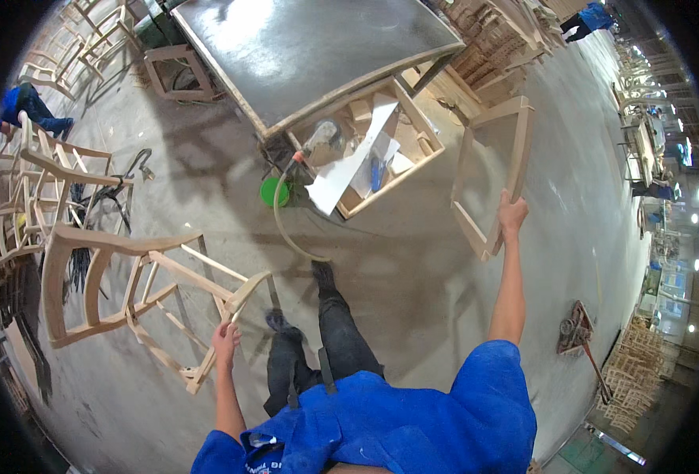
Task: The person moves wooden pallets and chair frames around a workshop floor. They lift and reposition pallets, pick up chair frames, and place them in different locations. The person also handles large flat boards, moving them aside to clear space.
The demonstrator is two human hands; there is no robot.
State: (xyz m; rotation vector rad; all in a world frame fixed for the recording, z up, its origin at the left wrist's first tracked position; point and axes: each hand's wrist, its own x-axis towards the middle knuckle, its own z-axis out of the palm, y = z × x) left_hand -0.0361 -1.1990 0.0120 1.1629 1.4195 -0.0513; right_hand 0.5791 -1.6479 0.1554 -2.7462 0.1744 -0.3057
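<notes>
My left hand (226,338) grips the leg of an unfinished wooden chair frame (120,292) that lies tipped on its side over the concrete floor at my left. My right hand (512,215) is raised and holds a square wooden seat frame (493,174) by its right rail, lifted off the floor at my right. My dark trousers and shoes show between the two arms, mid-stride.
Ahead stands a large workbench with a dark metal top (318,47); under its edge is a wooden tray (373,146) of papers and tools. A green bucket (273,192) and a hose lie by it. Stacked chair frames (25,189) fill the left. A hand cart (578,332) sits at right.
</notes>
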